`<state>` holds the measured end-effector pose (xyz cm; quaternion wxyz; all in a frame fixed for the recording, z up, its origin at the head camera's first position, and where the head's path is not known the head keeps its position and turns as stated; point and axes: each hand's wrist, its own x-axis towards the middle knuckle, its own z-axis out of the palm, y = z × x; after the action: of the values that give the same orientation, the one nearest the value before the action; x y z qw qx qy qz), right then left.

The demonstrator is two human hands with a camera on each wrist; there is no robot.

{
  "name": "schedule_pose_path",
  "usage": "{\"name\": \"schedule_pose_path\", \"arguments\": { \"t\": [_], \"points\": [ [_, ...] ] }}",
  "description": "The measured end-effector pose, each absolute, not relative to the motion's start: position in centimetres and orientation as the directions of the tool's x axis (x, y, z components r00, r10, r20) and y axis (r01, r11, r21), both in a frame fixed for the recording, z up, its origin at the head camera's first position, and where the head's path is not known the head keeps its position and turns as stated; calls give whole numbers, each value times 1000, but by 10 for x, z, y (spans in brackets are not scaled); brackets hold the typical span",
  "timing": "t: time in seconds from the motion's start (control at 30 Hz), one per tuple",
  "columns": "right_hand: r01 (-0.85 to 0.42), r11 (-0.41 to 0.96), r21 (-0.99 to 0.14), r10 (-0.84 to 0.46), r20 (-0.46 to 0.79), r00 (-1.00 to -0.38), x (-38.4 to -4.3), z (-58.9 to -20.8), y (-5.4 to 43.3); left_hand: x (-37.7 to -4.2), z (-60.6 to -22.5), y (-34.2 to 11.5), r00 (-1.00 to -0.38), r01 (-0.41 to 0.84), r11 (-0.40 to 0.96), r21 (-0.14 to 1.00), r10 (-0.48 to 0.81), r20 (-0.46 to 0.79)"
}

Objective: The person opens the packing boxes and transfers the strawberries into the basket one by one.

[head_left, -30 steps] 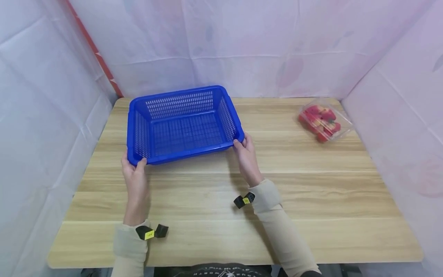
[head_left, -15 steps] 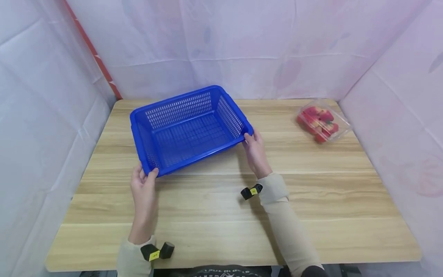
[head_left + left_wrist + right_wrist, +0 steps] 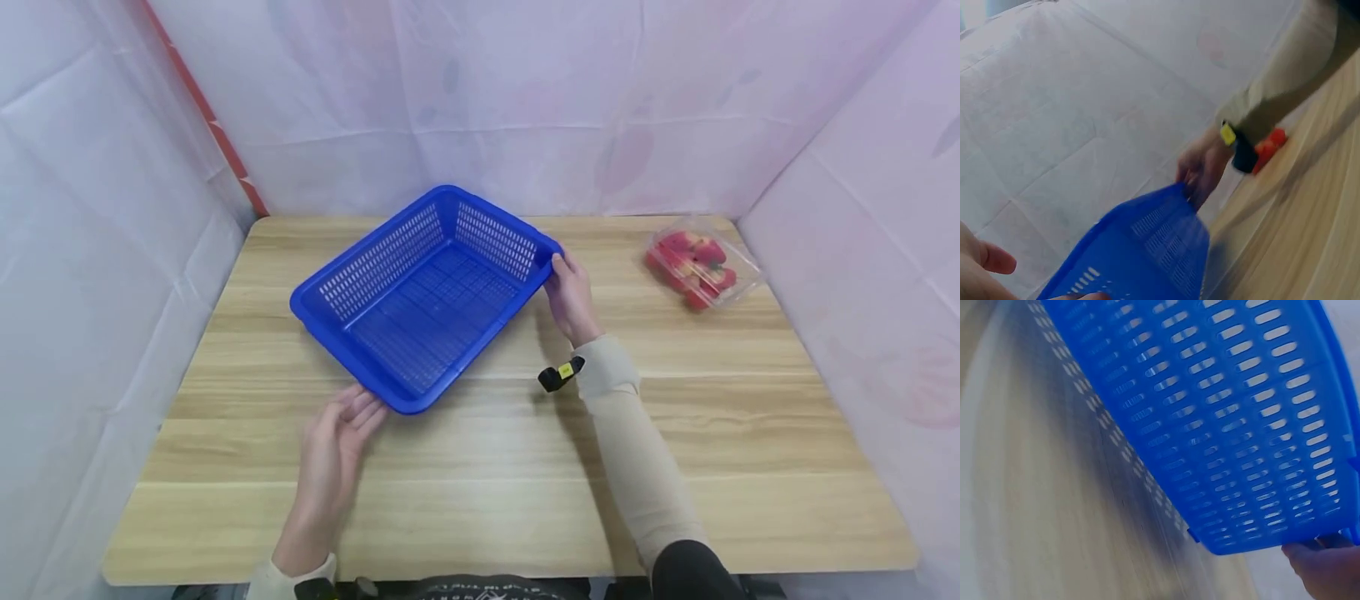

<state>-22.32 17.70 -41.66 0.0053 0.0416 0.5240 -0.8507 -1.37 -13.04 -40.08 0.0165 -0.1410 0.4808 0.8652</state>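
Note:
A blue plastic basket (image 3: pixel 435 308) with slotted walls is held turned at an angle over the table. The right hand (image 3: pixel 572 300) grips its right corner, thumb over the rim and fingers beneath. At the near-left side, the left hand (image 3: pixel 336 446) has its fingers stretched out under the basket's edge, palm facing up. In the left wrist view its thumb stands away from the basket wall (image 3: pixel 1141 250). Slots and the outer wall (image 3: pixel 1222 425) fill much of the right wrist view, with the right-hand fingers (image 3: pixel 1322 565) at the rim.
A clear plastic box (image 3: pixel 742 279) of red-and-yellow fruits (image 3: pixel 693 262) stands at the back right of the wooden table (image 3: pixel 750 467). Pale cloth sheets (image 3: pixel 510 100) enclose the back and both sides.
The basket has turned counterclockwise, its right corner moving up and right and its near-left corner swinging toward the person. The left hand has let go of its corner, fingers now under the edge.

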Motion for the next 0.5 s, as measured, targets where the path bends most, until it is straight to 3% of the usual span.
{"name": "schedule_pose_path", "arguments": {
  "t": [0.23,0.5],
  "points": [
    [79,-449,-890,-15,-81,-997,-245,-423,188,-10,-402,-130,-936,-348,-618,705,193,-293],
    [151,-414,-897,-187,-78,-979,-270,-427,193,-10,-406,-119,-820,-561,-649,513,518,-242]
  ]
}}
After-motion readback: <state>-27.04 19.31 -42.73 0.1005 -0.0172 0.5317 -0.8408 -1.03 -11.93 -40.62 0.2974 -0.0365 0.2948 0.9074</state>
